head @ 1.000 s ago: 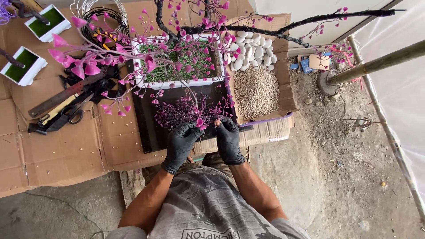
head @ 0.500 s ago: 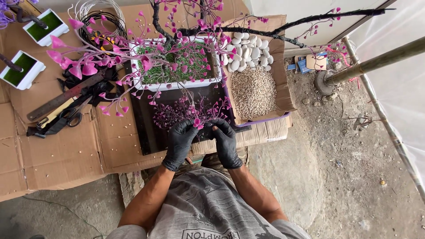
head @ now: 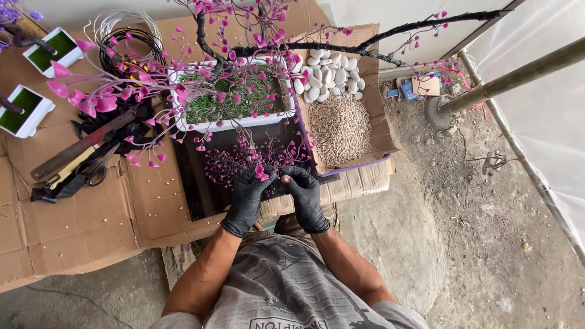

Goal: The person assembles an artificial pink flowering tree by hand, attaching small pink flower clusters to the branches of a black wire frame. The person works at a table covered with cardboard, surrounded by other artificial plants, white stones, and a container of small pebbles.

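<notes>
Flattened cardboard [head: 79,225] over a dirt floor. Since a moment ago your gloved hands have drawn closer: left hand [head: 247,198] and right hand [head: 303,195] now both pinch one small pink blossom sprig [head: 262,173], near the dark tray [head: 201,183], below the white planter [head: 234,97]. Sprig: thin wire, tiny magenta petals.

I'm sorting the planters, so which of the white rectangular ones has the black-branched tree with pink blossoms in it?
The large white planter just beyond the gloved hands, in the middle of the cardboard. The two small planters at far left are much smaller.
</notes>
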